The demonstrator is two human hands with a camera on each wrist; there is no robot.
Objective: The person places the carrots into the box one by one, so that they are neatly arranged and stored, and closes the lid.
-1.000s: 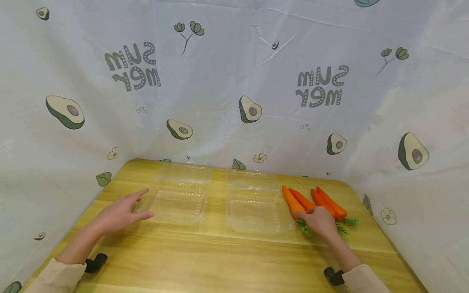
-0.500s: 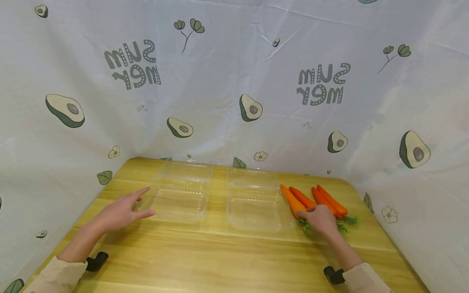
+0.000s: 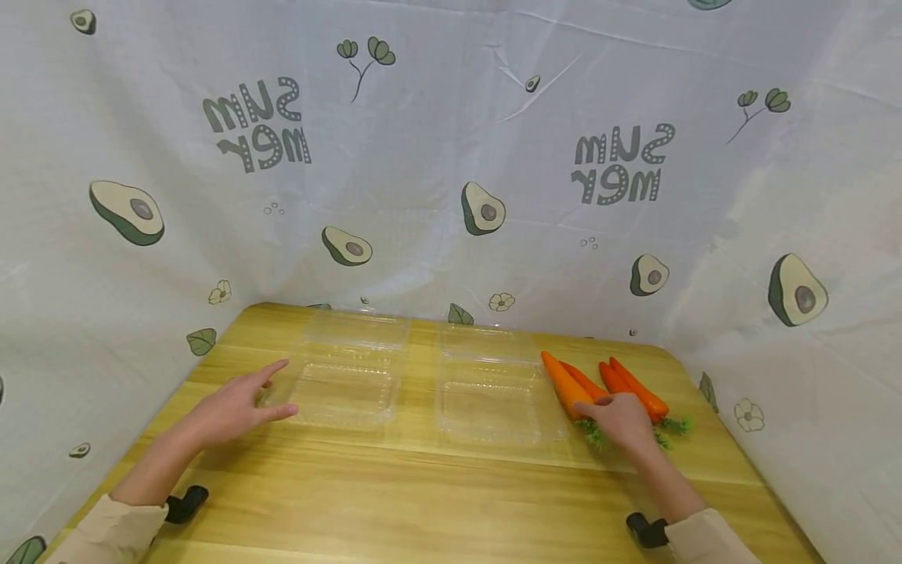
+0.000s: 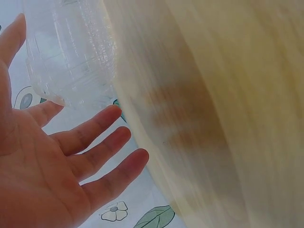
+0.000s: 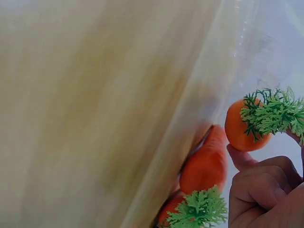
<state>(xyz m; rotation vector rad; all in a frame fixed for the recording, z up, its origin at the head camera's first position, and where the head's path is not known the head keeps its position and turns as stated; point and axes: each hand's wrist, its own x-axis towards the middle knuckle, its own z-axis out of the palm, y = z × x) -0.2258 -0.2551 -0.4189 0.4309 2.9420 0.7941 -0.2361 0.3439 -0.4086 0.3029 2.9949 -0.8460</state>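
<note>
My right hand (image 3: 623, 421) pinches an orange carrot (image 3: 561, 384) near its leafy end, at the left of a group of carrots. In the right wrist view this carrot (image 5: 235, 128) is raised off the table, its green fronds facing the camera and other fingers curled below. A second carrot (image 3: 586, 379) lies partly behind it, with two redder ones (image 3: 643, 394) to the right. My left hand (image 3: 229, 411) holds nothing, fingers spread and thumb apart, beside the left clear plastic box (image 3: 345, 388). Its palm and fingers (image 4: 107, 183) show plainly in the left wrist view.
A second clear plastic box (image 3: 489, 407), lid folded back, stands between the first box and the carrots. Both boxes sit on the wooden table (image 3: 395, 501). A white printed curtain (image 3: 423, 157) encloses the back and sides.
My right hand has lifted the leftmost carrot slightly and shifted it a little to the right, covering more of the carrot behind. My left hand stays in place.
</note>
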